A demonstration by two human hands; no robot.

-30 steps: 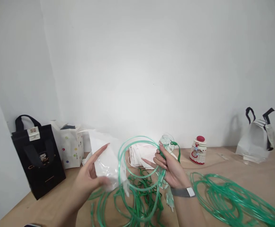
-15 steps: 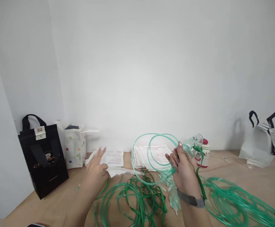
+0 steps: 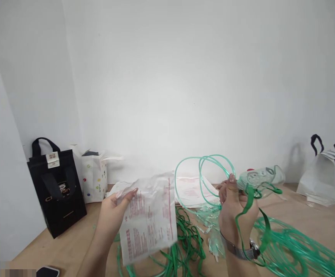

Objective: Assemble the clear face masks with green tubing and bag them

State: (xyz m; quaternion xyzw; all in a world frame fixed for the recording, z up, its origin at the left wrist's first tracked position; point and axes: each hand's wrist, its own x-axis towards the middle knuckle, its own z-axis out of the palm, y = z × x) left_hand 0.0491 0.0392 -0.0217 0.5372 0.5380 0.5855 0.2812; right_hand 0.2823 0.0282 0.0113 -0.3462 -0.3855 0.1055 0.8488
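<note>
Left hand (image 3: 112, 213) pinched a crinkled white packet (image 3: 150, 219), red print, by its top corner, above the wooden table (image 3: 69, 242). Right hand (image 3: 236, 211) was closed on looped glossy green tubing (image 3: 200, 179) and a clear plastic mask (image 3: 256, 177); a flat green strap (image 3: 267, 229) draped past my wrist.

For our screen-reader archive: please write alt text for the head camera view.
Left hand holds a printed pouch; right hand grips coiled green tubing and a clear mask with green strap. Loose tubing lies on the wooden table; a black bag stands left.
</note>
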